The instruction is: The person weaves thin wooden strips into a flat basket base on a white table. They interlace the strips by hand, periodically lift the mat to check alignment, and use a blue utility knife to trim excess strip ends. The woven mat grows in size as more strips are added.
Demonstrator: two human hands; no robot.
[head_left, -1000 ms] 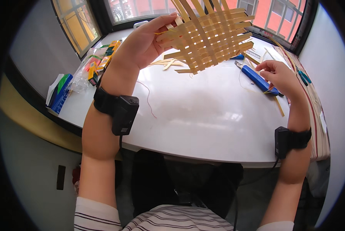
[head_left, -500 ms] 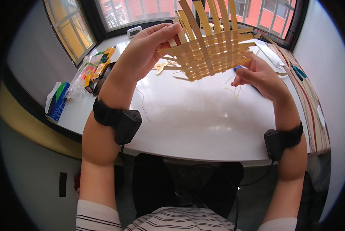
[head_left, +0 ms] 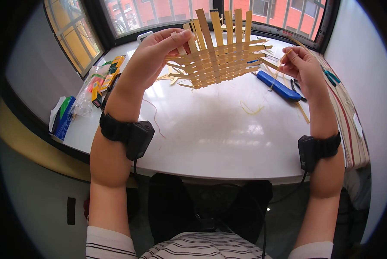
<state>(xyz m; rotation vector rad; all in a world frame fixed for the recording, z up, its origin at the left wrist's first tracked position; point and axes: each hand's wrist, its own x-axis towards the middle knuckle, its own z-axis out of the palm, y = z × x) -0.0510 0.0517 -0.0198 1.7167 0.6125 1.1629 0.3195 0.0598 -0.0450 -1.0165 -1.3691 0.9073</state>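
Note:
A partly woven bamboo mat (head_left: 219, 64) is held up above the table, its loose strip ends fanning out at the top and sides. My left hand (head_left: 163, 47) pinches its upper left edge between thumb and fingers. Off the mat's right side, my right hand (head_left: 303, 67) is closed in a pinch on a thin pale bamboo strip (head_left: 285, 57). Whether that strip joins the weave, I cannot tell. Below the right hand lies a long blue tool or case (head_left: 280, 86), next to a black-handled tool (head_left: 298, 90).
Thin yellow strands (head_left: 251, 108) and a reddish thread (head_left: 156, 118) lie on the white table (head_left: 202, 142). Yellow boxes (head_left: 111, 75), plastic bags and a blue box (head_left: 63, 116) line the left side. Teal-handled pliers (head_left: 331, 77) rest on striped cloth (head_left: 347, 112) at right. Windows stand behind.
The mat and my left hand have shifted left and slightly down. My right hand has moved up and right, away from the mat's edge, uncovering the blue tool on the table.

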